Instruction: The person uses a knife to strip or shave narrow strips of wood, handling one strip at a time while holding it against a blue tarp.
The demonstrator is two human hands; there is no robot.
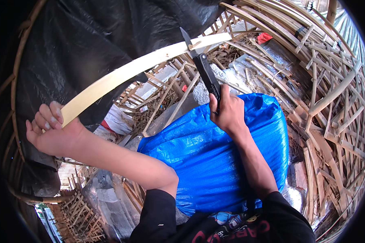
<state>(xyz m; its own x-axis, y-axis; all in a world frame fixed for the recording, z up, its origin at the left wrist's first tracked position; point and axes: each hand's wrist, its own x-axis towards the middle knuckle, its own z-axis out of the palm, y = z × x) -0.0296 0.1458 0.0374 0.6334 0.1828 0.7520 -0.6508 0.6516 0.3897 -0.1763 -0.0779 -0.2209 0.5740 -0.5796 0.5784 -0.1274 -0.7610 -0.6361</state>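
A long pale bamboo strip slants from the left up to the upper middle. My left hand is closed round its lower end, fingers curled over it. In my right hand is a folding knife with a black handle, gripped in the fist. The knife's dark blade points up and crosses the strip near its far end, where a small curl of shaving shows at the blade. Whether the edge is cutting in cannot be told. Blue plastic sheeting covers my lap beneath both arms.
Black sheeting hangs at the left and back. Piles of split bamboo fill the right side. Shavings and loose sticks lie on the ground ahead. A slatted bamboo basket-like piece stands at the lower left.
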